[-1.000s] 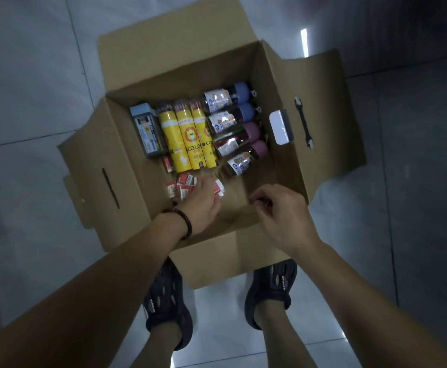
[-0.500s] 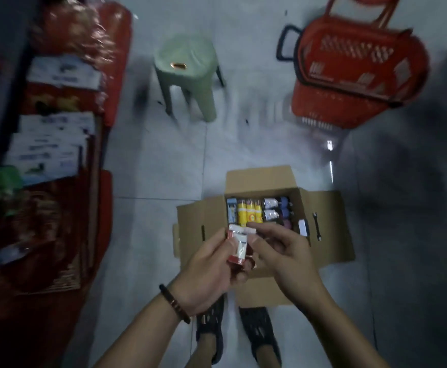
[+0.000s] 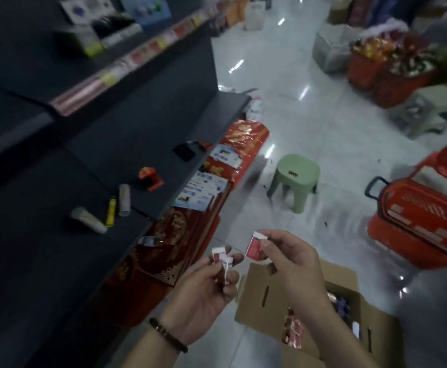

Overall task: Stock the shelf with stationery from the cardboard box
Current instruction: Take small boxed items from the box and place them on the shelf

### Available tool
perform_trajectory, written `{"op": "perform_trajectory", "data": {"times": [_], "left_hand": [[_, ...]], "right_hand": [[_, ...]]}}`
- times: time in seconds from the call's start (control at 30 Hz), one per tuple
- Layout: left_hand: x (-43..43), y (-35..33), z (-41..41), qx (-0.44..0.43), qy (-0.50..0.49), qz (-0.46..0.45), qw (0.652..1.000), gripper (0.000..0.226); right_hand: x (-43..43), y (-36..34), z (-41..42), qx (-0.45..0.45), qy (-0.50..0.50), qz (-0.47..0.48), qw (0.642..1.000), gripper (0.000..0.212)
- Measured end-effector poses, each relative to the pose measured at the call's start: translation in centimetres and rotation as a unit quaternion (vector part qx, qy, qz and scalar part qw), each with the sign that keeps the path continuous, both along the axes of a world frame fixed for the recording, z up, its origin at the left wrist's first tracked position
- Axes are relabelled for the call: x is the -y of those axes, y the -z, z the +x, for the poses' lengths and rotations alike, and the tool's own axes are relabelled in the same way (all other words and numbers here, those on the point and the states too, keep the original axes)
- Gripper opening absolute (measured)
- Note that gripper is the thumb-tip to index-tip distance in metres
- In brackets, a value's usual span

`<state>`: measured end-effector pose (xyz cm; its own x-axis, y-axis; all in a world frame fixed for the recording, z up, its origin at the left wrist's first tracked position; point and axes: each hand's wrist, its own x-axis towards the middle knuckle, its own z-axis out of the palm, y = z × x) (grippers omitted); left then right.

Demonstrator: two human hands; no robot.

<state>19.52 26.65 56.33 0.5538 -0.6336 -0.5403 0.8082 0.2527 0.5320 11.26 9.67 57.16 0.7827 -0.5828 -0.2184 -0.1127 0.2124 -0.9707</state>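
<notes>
Shelf (image 3: 137, 134) at 10 o'clock. Cardboard box (image 3: 259, 301) at 5, stock inside. L hand (image 3: 203, 296) grips small red packs (image 3: 220, 257); R hand (image 3: 294, 264) pinches one red pack (image 3: 255, 249). Step: carry-over. Next, prob. reach to 10 and set packs on shelf.

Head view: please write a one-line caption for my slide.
Left hand grips small packs, right hand pinches a red pack, beside the box and shelf.

Everything's pretty smeared, so there's no reading the print on the red pack (image 3: 254, 248) in the right hand (image 3: 294, 261) or the small packs (image 3: 220, 257) in the left hand (image 3: 203, 296). The box (image 3: 265, 301) is half behind that right hand and runs off the bottom edge, its insides mostly a dark blur. The basket (image 3: 416, 221) gets chopped by the right edge.
</notes>
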Motion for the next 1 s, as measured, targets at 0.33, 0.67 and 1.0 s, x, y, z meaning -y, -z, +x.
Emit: {"op": "perform_trajectory", "data": {"times": [0.33,0.67,1.0], "left_hand": [[-25.1,-10.6,3.2,0.197,-0.088,0.149,0.965,0.036],[-43.4,-18.5,7.2,0.291,-0.181,0.146,0.928,0.032],[-53.0,-19.4,13.9,0.353,-0.235,0.201,0.883,0.025]], "right_hand": [[-22.4,-11.6,8.8,0.044,-0.199,0.010,0.979,0.024],[-42.2,-17.1,15.7,0.188,-0.306,-0.257,0.897,0.015],[-49.6,-17.6,26.9,0.352,-0.394,-0.332,0.781,0.018]]}}
